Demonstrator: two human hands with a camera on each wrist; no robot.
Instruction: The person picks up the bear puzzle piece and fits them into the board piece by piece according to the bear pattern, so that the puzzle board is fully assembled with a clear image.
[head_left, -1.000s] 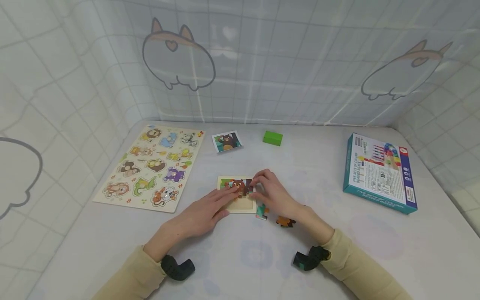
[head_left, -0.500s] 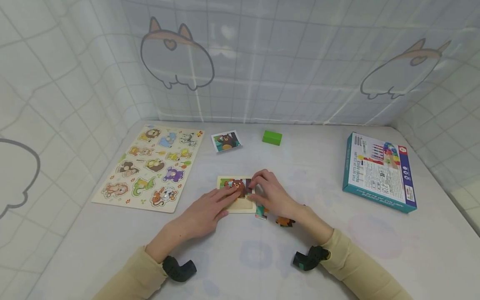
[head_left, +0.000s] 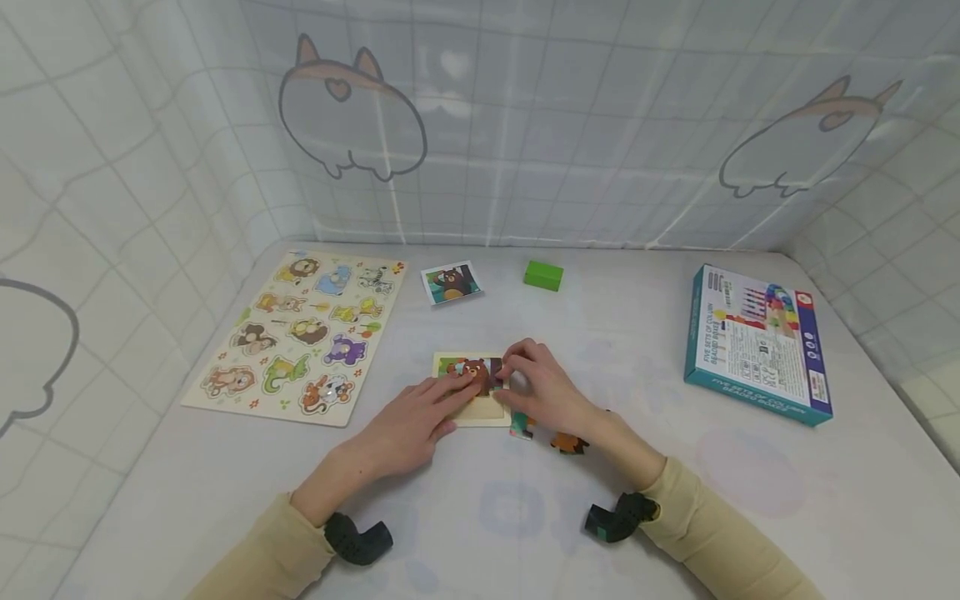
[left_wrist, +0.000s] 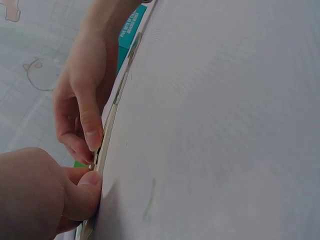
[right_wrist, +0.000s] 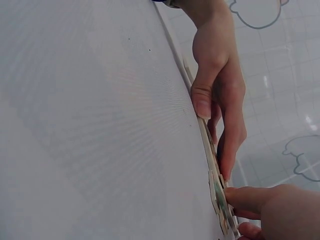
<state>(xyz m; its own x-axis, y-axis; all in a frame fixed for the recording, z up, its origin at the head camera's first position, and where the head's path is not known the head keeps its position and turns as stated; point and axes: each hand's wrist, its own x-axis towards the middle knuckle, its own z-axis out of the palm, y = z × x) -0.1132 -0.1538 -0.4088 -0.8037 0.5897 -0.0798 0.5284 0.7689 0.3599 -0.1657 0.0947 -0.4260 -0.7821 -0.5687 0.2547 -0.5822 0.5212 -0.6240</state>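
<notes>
A small wooden jigsaw tray (head_left: 480, 412) lies on the table, its upper part filled with bear picture pieces and its lower part bare wood. My left hand (head_left: 408, 421) rests flat across its left side, fingertips on the bear picture (head_left: 475, 373). At the upper right corner, my right hand (head_left: 546, 387) pinches a dark puzzle piece (head_left: 496, 367), mostly covered by the fingers. Under that palm lies a loose teal puzzle piece (head_left: 521, 426); an orange-brown one (head_left: 569, 443) is beside the wrist. The right wrist view shows my left thumb (right_wrist: 202, 106) at the tray's edge.
An animal puzzle board (head_left: 296, 337) lies to the left. Behind the tray are a bear picture card (head_left: 452, 283) and a green block (head_left: 543, 276). A teal-sided toy box (head_left: 759, 343) stands at the right. Tiled-print curtains (head_left: 562, 125) rise behind the table.
The right fingers have shifted slightly at the tray's upper right corner. My left hand keeps its place on the tray.
</notes>
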